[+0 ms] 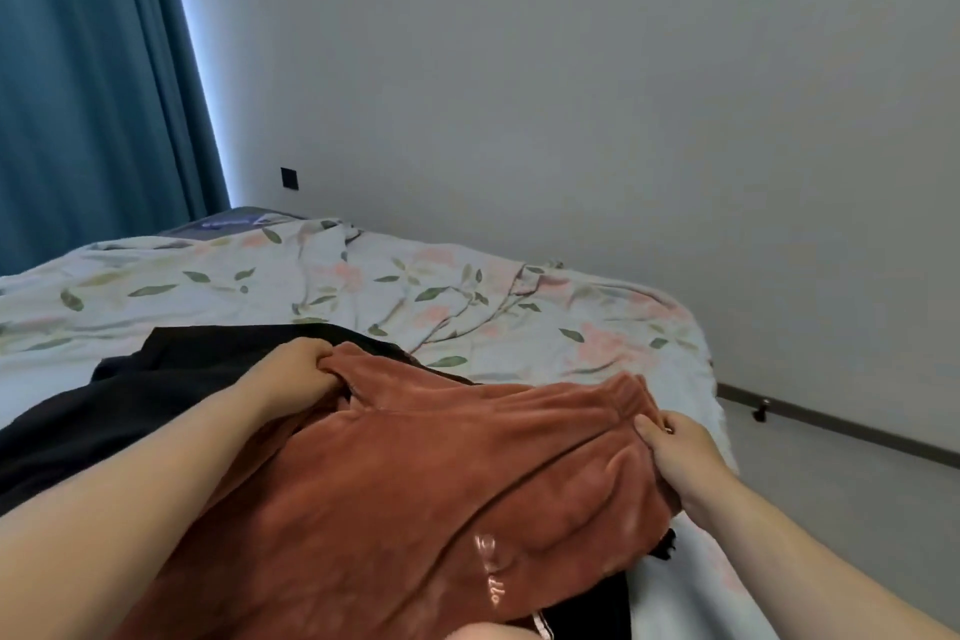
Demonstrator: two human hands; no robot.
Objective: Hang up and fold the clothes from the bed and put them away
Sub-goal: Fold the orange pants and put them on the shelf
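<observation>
Both hands clamped on the rust-coloured velour garment (415, 483): left hand (301, 369) bunches its far left edge in curled fingers, right hand (680, 457) pinches the right edge, hands well apart with the fabric spread between them. Garment has pale embroidered script near its lower right and lies over a black garment (156, 379) on the bed (467, 286), floral sheet rumpled. Teal curtain (93, 68) at left, dark wall plate (289, 178) just beside it on the grey wall.
</observation>
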